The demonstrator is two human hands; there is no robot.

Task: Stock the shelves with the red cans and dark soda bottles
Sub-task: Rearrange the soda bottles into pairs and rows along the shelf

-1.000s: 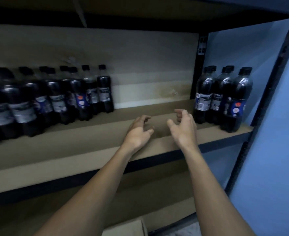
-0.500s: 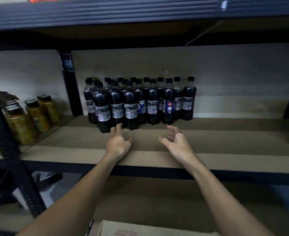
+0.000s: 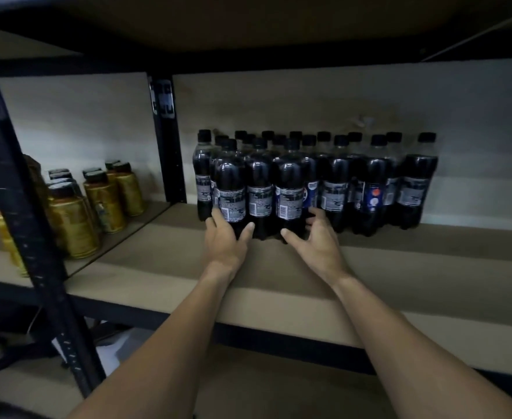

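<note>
Several dark soda bottles (image 3: 336, 189) with black caps stand packed together at the back of the wooden shelf (image 3: 429, 285). My left hand (image 3: 226, 240) wraps the base of the front-left bottle (image 3: 230, 192), thumb on its right side and fingers on its left. My right hand (image 3: 315, 240) curls round the base of the front-right bottle (image 3: 289, 189), thumb in front and fingers behind. A third front-row bottle (image 3: 259, 192) stands between the two. No red cans are in view.
Several gold jars (image 3: 103, 198) with dark lids fill the neighbouring bay on the left. A black upright post (image 3: 22, 213) stands close at the front left, another (image 3: 165, 140) at the back. The board of the shelf above hangs low overhead.
Both hands have moved forward from the bare shelf board to the front row and closed round two bottle bases. The view has drawn nearer to the bottles.
</note>
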